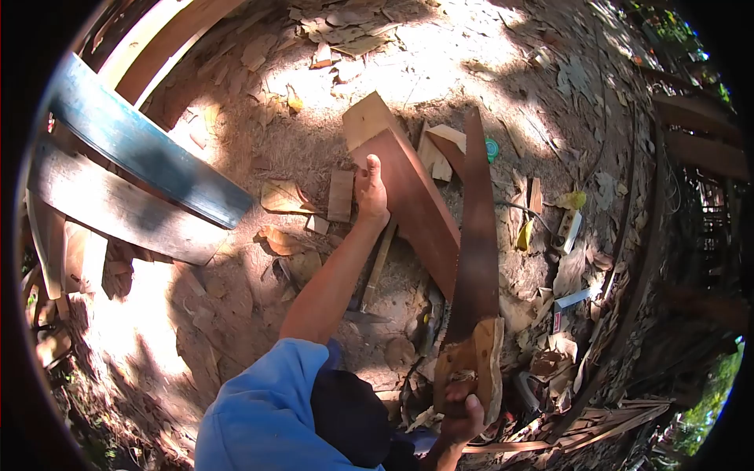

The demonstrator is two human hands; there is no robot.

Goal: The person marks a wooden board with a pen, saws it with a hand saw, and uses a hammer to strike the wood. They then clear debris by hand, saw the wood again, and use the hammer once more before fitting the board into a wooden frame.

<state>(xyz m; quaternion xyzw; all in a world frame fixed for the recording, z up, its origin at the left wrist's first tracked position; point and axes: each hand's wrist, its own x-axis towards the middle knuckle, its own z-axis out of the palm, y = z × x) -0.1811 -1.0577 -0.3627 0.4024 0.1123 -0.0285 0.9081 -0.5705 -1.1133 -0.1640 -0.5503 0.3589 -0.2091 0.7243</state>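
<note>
My left hand point(371, 192) grips the left side of a reddish-brown wooden beam point(416, 196), thumb upward along its edge and the other fingers hidden. The beam lies slantwise, with a paler end point(367, 122) pointing away from me. In my right hand point(462, 420) is the wooden handle of a handsaw point(477, 235), fingers wrapped through its opening. The saw's broad dark blade points away from me, right of the beam, and its toothed left edge overlaps the beam's near end in this view.
Blue-painted point(149, 141) and weathered point(126, 200) boards extend from the left. A small wood block point(340, 196) and a hammer-like tool point(379, 267) lie near my left forearm. Wood offcuts point(440, 153), a green round object point(492, 149) and a white power strip point(570, 231) are on the littered ground.
</note>
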